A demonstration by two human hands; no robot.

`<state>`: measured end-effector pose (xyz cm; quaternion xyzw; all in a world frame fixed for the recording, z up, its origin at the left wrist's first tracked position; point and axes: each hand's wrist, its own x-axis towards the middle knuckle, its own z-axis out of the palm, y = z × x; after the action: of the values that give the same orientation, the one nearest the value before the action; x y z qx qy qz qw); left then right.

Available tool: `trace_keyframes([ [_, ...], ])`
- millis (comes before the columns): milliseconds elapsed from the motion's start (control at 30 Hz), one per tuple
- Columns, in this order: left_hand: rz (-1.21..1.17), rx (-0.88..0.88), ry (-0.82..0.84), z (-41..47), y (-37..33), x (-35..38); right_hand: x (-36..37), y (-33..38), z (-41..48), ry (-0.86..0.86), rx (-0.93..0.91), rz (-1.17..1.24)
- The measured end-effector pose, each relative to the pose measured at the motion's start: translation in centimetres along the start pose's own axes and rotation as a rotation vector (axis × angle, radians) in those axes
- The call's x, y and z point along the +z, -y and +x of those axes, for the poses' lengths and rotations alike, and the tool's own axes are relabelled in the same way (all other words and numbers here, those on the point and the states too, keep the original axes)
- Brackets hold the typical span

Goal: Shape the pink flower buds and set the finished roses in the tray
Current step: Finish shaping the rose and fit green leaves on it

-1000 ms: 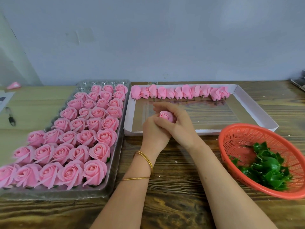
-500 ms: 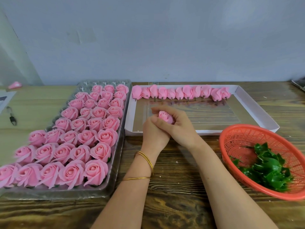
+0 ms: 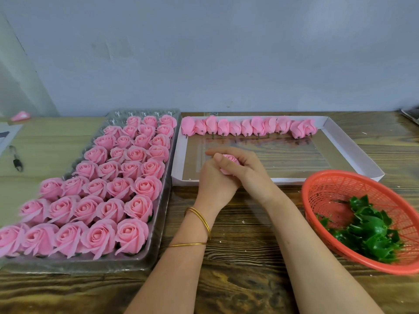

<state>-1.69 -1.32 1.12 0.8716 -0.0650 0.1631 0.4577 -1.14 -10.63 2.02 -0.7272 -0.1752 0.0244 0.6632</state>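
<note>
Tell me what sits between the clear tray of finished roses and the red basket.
In the head view: the left hand and right hand gripping a pink bud, over wooden table, plus the white box's near wall.

The left hand (image 3: 215,184) and right hand (image 3: 248,172) cover most of the pink bud (image 3: 230,159); only its top shows. The picture's left edge cuts the blurred near roses (image 3: 10,239) in the clear tray (image 3: 156,248). The right edge clips the red basket (image 3: 322,189).

You are presenting no text, brand or number that can be read. A small printed sticker (image 3: 210,114) is lying well beyond your fingers (image 3: 226,151); its print is showing too small and blurred.
</note>
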Motion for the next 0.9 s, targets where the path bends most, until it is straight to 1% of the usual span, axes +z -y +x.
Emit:
trace_keyframes([
  [167, -0.022, -0.015, 0.01, 0.0, -0.3, 0.6, -0.2, -0.1, 0.1, 0.039, 0.086, 0.019],
  [267, -0.079, -0.032, 0.042, -0.3, -0.1, 0.4, -0.3, -0.4, 0.1, -0.006, 0.128, 0.052],
  [333, -0.106, -0.032, 0.022, -0.4, 0.2, 0.2, -0.1, -0.5, 0.2, -0.127, 0.079, 0.055],
  [400, -0.088, -0.033, 0.008, -0.3, 0.4, 0.1, 0.0, -0.5, 0.4, -0.26, -0.029, 0.025],
  [467, -0.042, -0.059, 0.011, -0.2, 0.3, 0.1, 0.2, -0.5, 0.5, -0.333, -0.124, -0.033],
  [633, 0.044, -0.064, -0.032, 0.0, 0.6, 0.3, 0.7, -0.9, 0.6, -0.425, -0.153, -0.241],
  [800, 0.054, -0.058, -0.08, -0.1, 0.6, 0.4, 1.4, -1.0, 0.7, -0.471, -0.163, -0.294],
  [900, 0.059, -0.032, -0.101, -0.2, 0.5, 0.3, 1.6, -1.1, 0.6, -0.452, -0.171, -0.293],
])
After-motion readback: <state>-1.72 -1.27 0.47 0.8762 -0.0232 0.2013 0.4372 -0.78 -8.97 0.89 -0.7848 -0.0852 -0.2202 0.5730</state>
